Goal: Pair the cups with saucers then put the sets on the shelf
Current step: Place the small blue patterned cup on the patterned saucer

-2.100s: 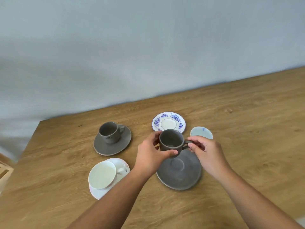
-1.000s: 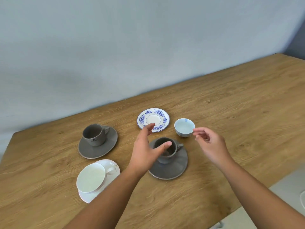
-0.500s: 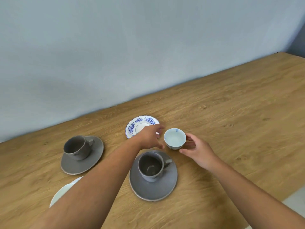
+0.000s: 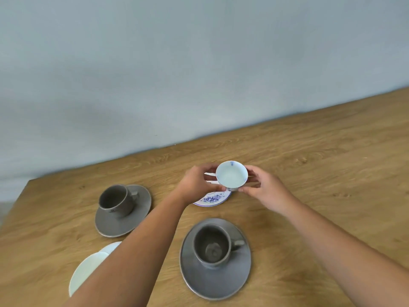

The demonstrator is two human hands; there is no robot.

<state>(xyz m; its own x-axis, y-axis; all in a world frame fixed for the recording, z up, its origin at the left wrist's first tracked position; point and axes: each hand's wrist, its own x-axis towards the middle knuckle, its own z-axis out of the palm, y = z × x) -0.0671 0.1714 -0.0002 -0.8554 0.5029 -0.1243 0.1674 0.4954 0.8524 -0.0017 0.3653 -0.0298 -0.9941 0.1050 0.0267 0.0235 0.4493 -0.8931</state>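
Note:
A small white cup with blue marks is held between my left hand and my right hand, just above the blue-flowered saucer, which my hands partly hide. Close in front of me a grey cup stands on a grey saucer. To the left a second grey cup sits on its grey saucer. A white cup and saucer lie at the lower left, mostly behind my left forearm.
The wooden table runs up to a plain grey-blue wall. Its left corner shows at the far left. No shelf is in view.
My hands let go of the grey cup on its saucer, reached to the small white cup and lifted it over the flowered saucer. The camera has tilted and come closer.

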